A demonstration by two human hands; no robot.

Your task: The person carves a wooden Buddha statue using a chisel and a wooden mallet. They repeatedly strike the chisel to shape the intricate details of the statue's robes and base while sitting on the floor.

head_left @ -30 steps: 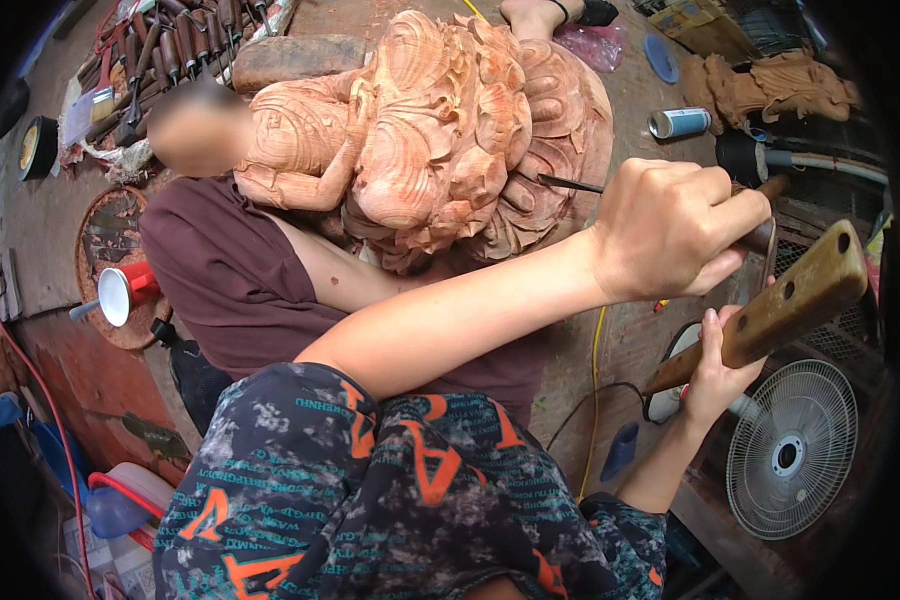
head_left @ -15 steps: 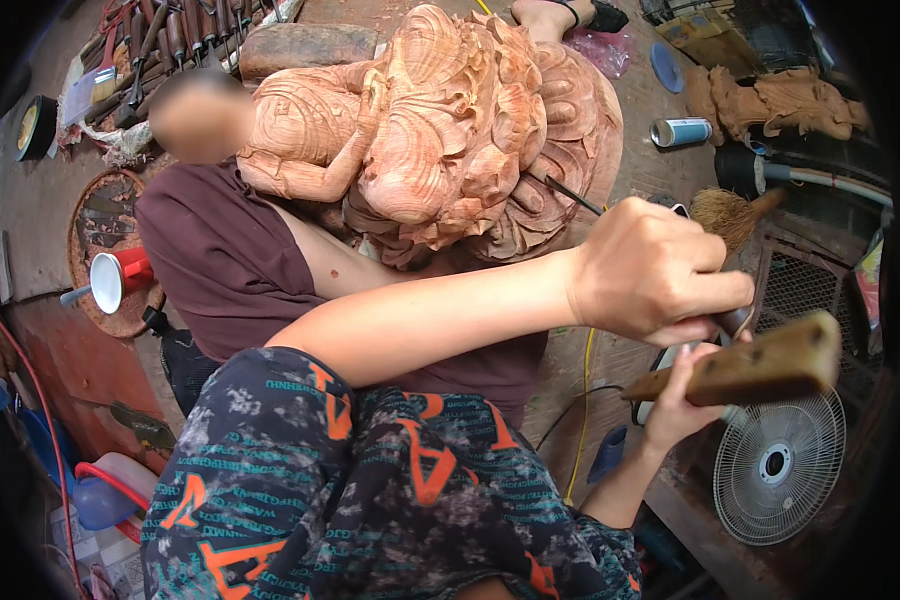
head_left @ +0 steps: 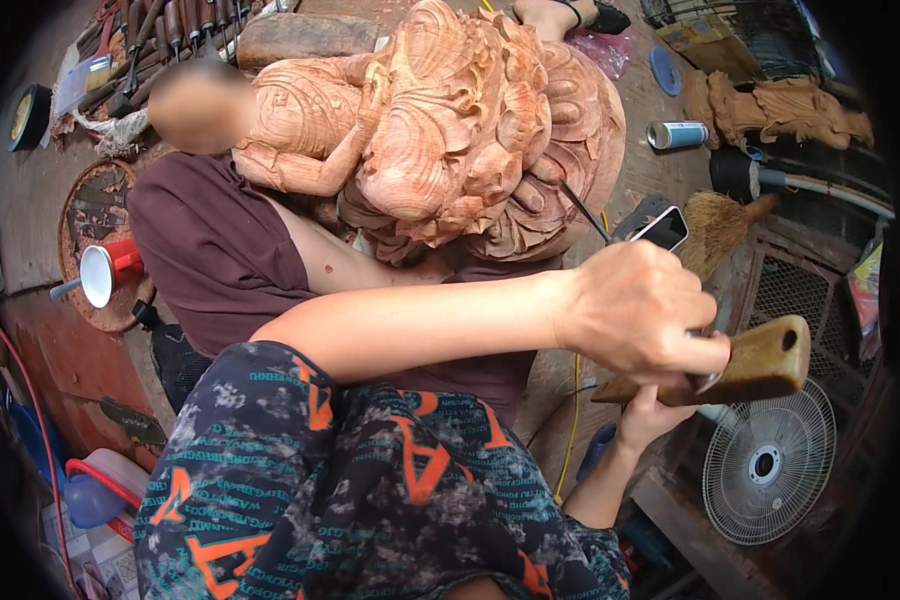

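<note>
A carved reddish wooden figure (head_left: 420, 130) lies on its side across the upper middle, its head end blurred. My left hand (head_left: 640, 310) is closed round the handle of a chisel (head_left: 585, 210). The thin dark blade slants up-left and meets the petal-like carving at the figure's base. Below it, my right hand (head_left: 650, 418) grips a flat wooden mallet (head_left: 760, 362) with a hole near its end. The chisel's butt (head_left: 708, 382) overlaps the mallet in view; whether they touch I cannot tell.
Several chisels (head_left: 175, 35) lie at the upper left. A red-and-white cup (head_left: 98, 276) stands by a round tray of wood chips. At right are a phone (head_left: 662, 230), a straw brush (head_left: 715, 230), a spray can (head_left: 677, 135), a smaller carving (head_left: 770, 108) and a fan (head_left: 765, 463).
My left hand and the chisel handle have shifted slightly left and down. The mallet, blurred before, has moved left and looks sharper. More of the phone shows.
</note>
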